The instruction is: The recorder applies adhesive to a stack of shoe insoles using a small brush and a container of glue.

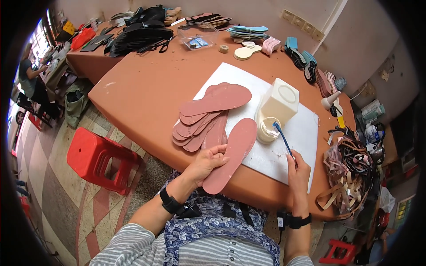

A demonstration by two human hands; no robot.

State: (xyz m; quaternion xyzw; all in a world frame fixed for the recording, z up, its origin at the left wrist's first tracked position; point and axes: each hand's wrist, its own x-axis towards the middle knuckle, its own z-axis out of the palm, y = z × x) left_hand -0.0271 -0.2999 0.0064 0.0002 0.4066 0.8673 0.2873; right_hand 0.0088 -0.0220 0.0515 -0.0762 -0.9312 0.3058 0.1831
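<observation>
My left hand (209, 163) grips a pink insole (235, 153) by its near end, thumb on top, just off the table's front edge. In my right hand (297, 170) is a thin blue brush (284, 138), held by the handle's end. Its head rests at the mouth of a small cream tub (267, 130) with white paste inside. Directly behind the tub stands a cream plastic container (282, 100). Left of them, a fanned stack of pink insoles (214, 104) lies on a white board (227, 73).
An orange-brown table (146, 93) carries black shoe pieces (140, 37), a clear box (198, 39), a tape roll (223, 48) and bundled insoles (247, 32). Tangled straps (348, 173) heap at the right edge. A red stool (101, 159) stands left; another person (33, 82) is farther off.
</observation>
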